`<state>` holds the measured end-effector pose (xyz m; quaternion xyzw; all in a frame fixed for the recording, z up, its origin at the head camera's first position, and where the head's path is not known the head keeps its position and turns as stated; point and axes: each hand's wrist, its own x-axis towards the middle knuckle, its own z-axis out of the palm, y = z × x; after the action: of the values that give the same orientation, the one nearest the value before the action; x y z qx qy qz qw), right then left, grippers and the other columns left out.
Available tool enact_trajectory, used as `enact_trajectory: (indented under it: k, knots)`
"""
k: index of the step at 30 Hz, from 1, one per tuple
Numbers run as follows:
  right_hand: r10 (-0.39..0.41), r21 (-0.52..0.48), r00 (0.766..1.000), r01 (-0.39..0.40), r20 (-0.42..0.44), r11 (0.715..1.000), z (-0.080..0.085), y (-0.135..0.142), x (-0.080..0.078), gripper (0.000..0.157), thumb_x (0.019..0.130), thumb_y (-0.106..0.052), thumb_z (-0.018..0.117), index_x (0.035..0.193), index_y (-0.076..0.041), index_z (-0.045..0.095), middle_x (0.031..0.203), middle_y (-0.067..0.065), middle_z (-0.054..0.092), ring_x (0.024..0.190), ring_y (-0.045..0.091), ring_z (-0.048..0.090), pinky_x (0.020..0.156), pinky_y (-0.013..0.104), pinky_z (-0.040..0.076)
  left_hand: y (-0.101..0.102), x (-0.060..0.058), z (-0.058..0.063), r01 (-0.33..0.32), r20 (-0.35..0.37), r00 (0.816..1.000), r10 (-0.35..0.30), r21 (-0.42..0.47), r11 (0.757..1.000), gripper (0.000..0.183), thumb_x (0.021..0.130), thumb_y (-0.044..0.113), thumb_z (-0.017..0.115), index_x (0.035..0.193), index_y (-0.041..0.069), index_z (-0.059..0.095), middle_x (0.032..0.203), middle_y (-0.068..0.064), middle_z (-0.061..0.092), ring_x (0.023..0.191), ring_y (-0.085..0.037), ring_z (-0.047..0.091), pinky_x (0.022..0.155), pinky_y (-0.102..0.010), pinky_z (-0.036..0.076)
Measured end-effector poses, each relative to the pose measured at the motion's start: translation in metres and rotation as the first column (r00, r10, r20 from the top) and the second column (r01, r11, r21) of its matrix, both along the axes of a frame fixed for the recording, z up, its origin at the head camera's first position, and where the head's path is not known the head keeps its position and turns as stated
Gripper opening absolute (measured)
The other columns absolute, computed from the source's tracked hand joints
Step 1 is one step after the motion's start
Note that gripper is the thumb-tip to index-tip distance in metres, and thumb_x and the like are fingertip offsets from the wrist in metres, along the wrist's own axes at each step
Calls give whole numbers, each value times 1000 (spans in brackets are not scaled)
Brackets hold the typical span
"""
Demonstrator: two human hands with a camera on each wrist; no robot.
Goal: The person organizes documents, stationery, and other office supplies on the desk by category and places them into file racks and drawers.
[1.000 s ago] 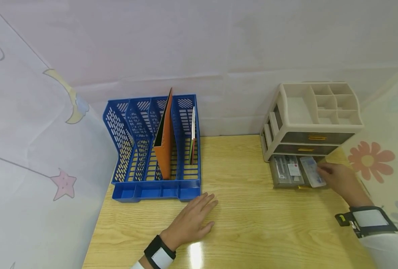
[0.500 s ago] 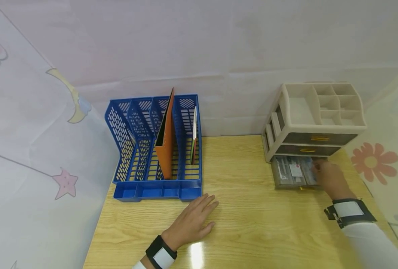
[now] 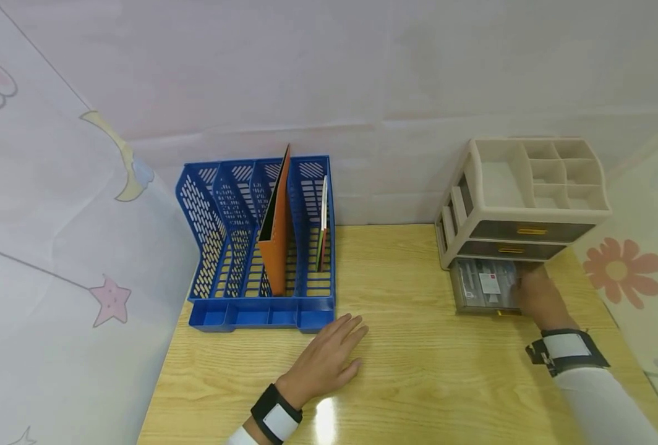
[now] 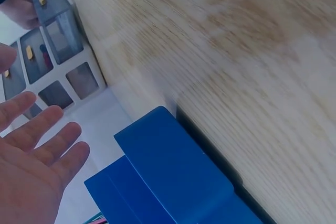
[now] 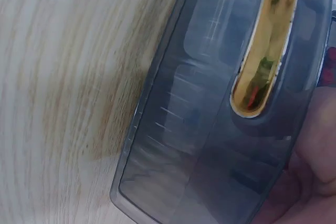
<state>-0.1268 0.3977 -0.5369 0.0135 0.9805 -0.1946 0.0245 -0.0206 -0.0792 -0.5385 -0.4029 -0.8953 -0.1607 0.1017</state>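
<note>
My left hand (image 3: pixel 320 364) lies with fingers spread and straight over the wooden table, close to the front right corner of a blue file rack (image 3: pixel 262 318). In the left wrist view, that hand (image 4: pixel 37 166) holds nothing. My right hand (image 3: pixel 537 300) is at the right side of a pulled-out translucent grey drawer (image 3: pixel 462 303), its fingers reaching inside. Blur and the drawer front hide what the fingertips do. Clear packets and a white label (image 3: pixel 489 283) lie in the drawer. In the right wrist view, the drawer's gold handle (image 5: pixel 264 48) faces the camera, with the hand behind the front.
The cream desktop organizer (image 3: pixel 468 232) stands at the back right, its two upper drawers shut. An orange folder (image 3: pixel 276 247) and thin books (image 3: pixel 322 232) stand in the blue rack. Patterned sheets hang behind and at both sides of the wooden table (image 3: pixel 396 296).
My right hand has lowered a clear flat packet into the drawer's right side and moved slightly left. My left hand has shifted only slightly to the right.
</note>
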Motion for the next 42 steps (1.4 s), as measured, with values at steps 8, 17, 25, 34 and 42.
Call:
enact_trajectory:
  k: [8,17,25,34,42]
  knots:
    - [24,7,997,-23,-72,1000,4,-4,16,18,94,-1,52,94,13,62,74,19,55,60,27,47,48,38,37,6,-4,1,-10,-16,1000,10,12,1000,62,94,29,73,147,6,53,153,-19,52,140,-37,53,113,-49,48]
    - [-76,-116,968,49,-239,992,29,-12,50,28,97,-10,54,113,7,71,98,31,70,55,10,53,45,27,37,14,-17,4,-20,-140,990,20,2,1000,69,93,31,73,151,5,49,155,-21,49,140,-37,52,113,-49,48]
    - [-87,-122,996,82,-30,989,32,-3,75,35,103,-25,55,110,6,69,94,23,73,79,33,69,57,29,46,29,-30,10,-44,-124,992,35,-65,997,69,99,39,64,157,9,42,162,-19,40,149,-38,42,120,-51,40]
    - [71,-430,843,198,533,881,13,9,81,70,112,-45,32,145,16,42,117,16,74,93,19,72,76,37,59,42,-45,8,-68,-159,986,52,-96,993,68,100,44,61,157,12,43,163,-18,40,151,-39,37,120,-52,39]
    - [92,-697,871,317,482,643,-19,12,85,62,112,-45,36,137,8,57,111,-8,75,96,6,70,80,28,61,47,-50,1,-71,-99,993,59,-130,989,67,103,46,54,159,14,38,164,-16,38,154,-37,32,123,-51,35]
